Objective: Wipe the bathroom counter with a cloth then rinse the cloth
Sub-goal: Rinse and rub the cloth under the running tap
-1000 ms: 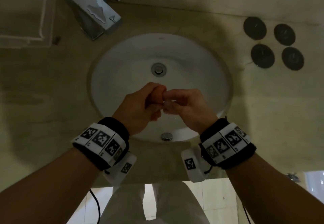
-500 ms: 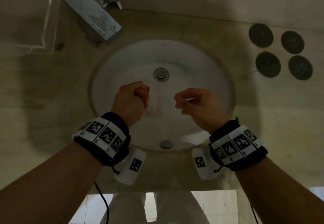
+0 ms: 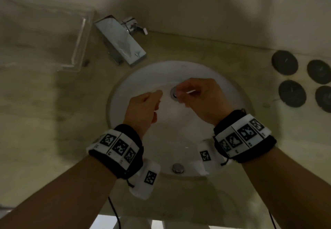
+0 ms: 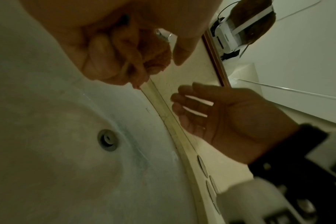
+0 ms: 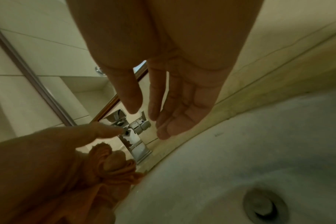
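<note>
My left hand (image 3: 152,103) hovers over the white basin (image 3: 179,139), its fingers curled round a bunched orange cloth (image 4: 157,59). The cloth (image 5: 109,163) also shows in the right wrist view, wadded in that fist with the forefinger sticking out. My right hand (image 3: 180,94) is above the drain (image 3: 174,93), a short gap to the right of the left hand. Its fingers (image 5: 163,106) hang relaxed and hold nothing. The beige stone counter (image 3: 53,121) surrounds the basin.
A chrome tap (image 3: 121,42) stands at the basin's far left rim. A clear glass tray (image 3: 77,46) lies on the counter to the left. Several dark round discs (image 3: 292,93) sit on the counter at the right. An overflow cap (image 3: 178,167) marks the basin's near wall.
A second ago both hands gripped the cloth together. They parted, the left hand kept the cloth, and both moved farther over the basin toward the drain; the right hand's fingers loosened.
</note>
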